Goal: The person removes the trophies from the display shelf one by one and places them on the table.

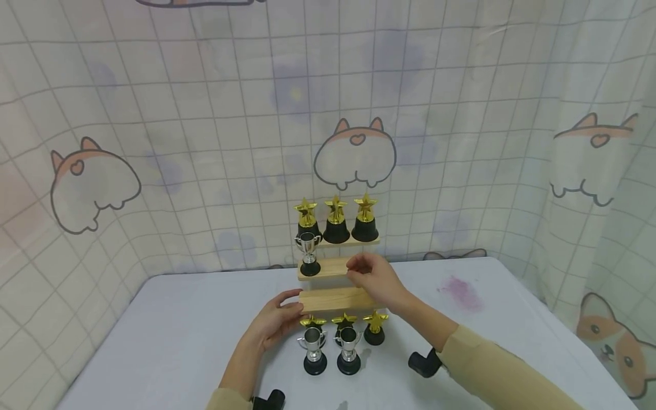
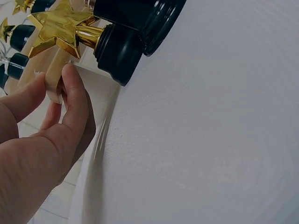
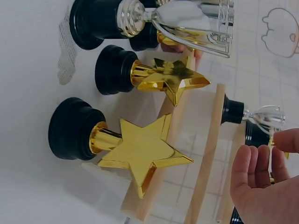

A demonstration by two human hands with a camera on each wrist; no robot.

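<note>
The left hand [image 1: 277, 322] pinches the left end of the lowest wooden step [image 1: 335, 298] of a three-tier stand near the desk's [image 1: 179, 330] far edge; the right hand [image 1: 376, 279] hovers released above the middle step [image 1: 328, 267], beside a silver cup trophy [image 1: 308, 253]; gold star trophies [image 1: 336, 219] line the top step.

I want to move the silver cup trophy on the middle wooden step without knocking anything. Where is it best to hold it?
Probably pinch the thin stem of the silver cup trophy, between its bowl and black base. Come from the front left: it stands upright at the middle step's left end, and the right hand hovers to its right.
</note>
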